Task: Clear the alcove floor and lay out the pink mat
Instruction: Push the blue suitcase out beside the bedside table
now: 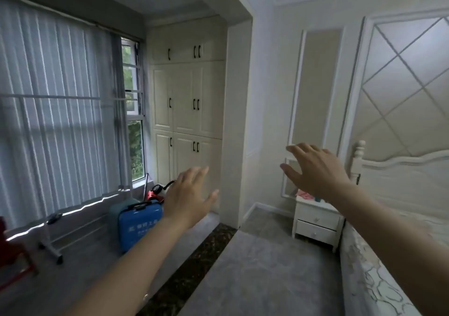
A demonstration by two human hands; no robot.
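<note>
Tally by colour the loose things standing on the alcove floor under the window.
Blue: 1, the blue case
Pale green: 1, the pale green case behind it
Red: 2, the red chair at the left edge and the red device by the cupboard
White: 1, the white rack
Total: 5
Both hands, left and right, are open and empty.

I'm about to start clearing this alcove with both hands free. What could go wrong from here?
1. The rack's legs stick out across the alcove floor; stepping in to reach the blue case could trip you.
2. The dark sill marks a change of floor, perhaps a step: watch your footing while carrying things.
3. The red machine behind the case trails a black hose, which may snag when lifted.

Both the left hand and right hand are empty.
</note>
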